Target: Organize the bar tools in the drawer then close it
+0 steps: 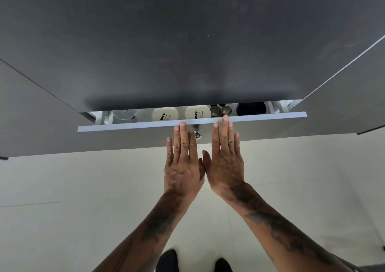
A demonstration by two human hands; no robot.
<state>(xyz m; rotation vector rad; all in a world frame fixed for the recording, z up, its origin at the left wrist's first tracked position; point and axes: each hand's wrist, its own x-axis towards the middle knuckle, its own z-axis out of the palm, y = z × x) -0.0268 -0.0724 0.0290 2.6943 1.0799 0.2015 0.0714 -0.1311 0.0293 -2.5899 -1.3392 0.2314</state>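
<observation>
Pushing looks like the step in hand: the drawer (129,126) stands only a narrow slot open beneath the dark countertop (187,42), its pale top edge running from about nine o'clock to three o'clock across the middle of the view. Through the gap show two cream round lids (165,114), a pair of metal jiggers (220,111), a clear glass piece (125,114) toward nine o'clock and a black round container (251,108) toward three o'clock. I judge the drawer to be stiff and fairly heavy with its load, running on side rails, so an even press on the flat front either side of the small metal knob (197,134) should keep it square; glass and loose metal inside may rattle or shift if it is slammed. The left hand (183,163) and right hand (226,161) are both flat and spread, grasping nothing, fingertips at the front's upper edge, thumbs nearly meeting at six o'clock below the knob, forearms reaching straight forward.
</observation>
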